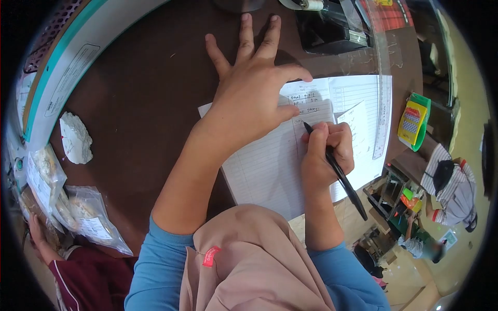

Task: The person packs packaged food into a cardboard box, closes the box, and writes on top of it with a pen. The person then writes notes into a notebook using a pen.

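My right hand is closed around a black pen. Its tip rests on or just above a lined sheet with a few handwritten words near the top. My left hand lies with fingers spread, partly on the dark tabletop and partly over the upper edge of the paper. Under the sheet, an open notebook shows more lined pages. A smaller slip with writing sits right of my right hand. Along the notebook's right side lies a clear ruler.
A black box stands at the back. To the left are a white lump and plastic packets, near another person's hand. A yellow-and-green packet lies at the right edge. More people are at work beyond it.
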Tool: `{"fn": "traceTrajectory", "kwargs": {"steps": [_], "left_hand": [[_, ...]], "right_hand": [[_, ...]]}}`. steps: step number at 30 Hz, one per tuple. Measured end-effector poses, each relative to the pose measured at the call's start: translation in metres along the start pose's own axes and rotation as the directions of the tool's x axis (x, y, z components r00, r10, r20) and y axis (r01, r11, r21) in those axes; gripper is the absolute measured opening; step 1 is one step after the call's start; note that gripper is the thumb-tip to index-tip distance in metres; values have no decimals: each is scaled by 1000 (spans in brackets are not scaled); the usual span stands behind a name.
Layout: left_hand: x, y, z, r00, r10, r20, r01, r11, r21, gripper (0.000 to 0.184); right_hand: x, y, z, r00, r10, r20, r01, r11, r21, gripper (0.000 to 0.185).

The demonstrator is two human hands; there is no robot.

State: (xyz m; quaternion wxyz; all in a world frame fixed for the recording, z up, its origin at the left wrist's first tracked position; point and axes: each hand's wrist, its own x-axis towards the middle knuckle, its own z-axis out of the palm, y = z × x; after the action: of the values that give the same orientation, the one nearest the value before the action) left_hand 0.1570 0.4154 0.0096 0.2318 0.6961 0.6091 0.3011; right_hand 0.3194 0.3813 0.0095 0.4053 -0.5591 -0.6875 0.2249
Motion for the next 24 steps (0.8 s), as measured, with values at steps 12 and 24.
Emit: {"fn": "traceTrajectory", "kwargs": {"steps": [12, 24], "left_hand": [[0, -1, 1, 1000, 0, -4, 0, 1000, -6, 35], [0, -1, 1, 1000, -1, -1, 1, 1000, -9, 34]], "right_hand": [[2, -2, 0, 1000, 8, -9, -8, 1000, -2, 32], [1, 1, 0, 1000, 14, -17, -14, 1000, -18, 33]]}}
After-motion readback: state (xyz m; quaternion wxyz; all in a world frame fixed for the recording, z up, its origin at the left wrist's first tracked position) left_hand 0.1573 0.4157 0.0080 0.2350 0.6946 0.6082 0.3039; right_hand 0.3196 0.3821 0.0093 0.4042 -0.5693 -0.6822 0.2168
